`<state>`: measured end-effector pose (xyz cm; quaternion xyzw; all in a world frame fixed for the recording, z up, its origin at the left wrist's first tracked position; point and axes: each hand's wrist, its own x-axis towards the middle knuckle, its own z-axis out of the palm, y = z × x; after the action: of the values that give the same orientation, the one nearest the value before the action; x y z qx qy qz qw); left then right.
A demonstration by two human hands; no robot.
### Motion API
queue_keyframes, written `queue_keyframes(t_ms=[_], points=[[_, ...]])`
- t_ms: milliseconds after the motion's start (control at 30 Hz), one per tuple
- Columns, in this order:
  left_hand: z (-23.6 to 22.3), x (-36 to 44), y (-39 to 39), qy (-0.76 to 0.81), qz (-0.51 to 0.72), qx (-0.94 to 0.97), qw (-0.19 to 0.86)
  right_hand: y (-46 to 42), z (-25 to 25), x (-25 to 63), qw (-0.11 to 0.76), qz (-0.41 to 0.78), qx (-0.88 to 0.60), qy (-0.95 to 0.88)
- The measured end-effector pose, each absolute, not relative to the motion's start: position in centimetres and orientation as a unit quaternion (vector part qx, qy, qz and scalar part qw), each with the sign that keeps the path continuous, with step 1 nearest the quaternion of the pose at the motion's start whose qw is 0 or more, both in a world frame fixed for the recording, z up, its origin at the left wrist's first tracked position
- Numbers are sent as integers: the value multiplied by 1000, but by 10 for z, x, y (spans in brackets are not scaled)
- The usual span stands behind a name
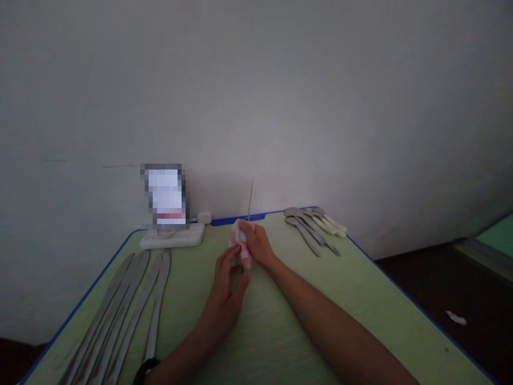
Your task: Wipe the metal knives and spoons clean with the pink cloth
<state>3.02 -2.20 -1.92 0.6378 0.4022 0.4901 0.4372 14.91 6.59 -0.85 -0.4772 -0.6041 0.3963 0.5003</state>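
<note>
Over the middle of the table, my right hand (259, 245) is closed round a pink and white cloth (245, 258). The cloth is wrapped about a table knife (250, 200), whose thin blade points up and away, seen edge-on. My left hand (228, 286) is closed at the near end, its thumb and fingers pinching the handle below the cloth. Most of the handle is hidden by the cloth and fingers. Several metal knives (136, 310) lie side by side at the left. At the back right, several spoons (306, 230) lie in a loose group, some with white handles.
A phone (166, 195), blurred out, stands propped on a white power strip (173, 237) with a white plug (204, 217) at the back left. The pale green table (304, 331) has a blue edge and stands against a grey wall. A white scrap (456, 318) lies on the dark floor.
</note>
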Motion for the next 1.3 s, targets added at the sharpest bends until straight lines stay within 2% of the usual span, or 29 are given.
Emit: queue_keyframes(t_ms=[333, 667, 800, 1000, 1300], points=[[-19, 29, -16, 427, 490, 553, 521, 59, -7, 140, 495, 254, -533, -638], [-4, 28, -19, 452, 494, 530, 520, 63, -11, 143, 453, 288, -485, -690], [-2, 28, -18, 452, 499, 537, 508, 66, -12, 143, 496, 302, -488, -651], [-9, 28, -18, 478, 493, 549, 477, 63, -11, 141, 579, 231, -495, -605], [-14, 24, -12, 505, 529, 493, 471, 58, -12, 137, 593, 262, -460, -607]])
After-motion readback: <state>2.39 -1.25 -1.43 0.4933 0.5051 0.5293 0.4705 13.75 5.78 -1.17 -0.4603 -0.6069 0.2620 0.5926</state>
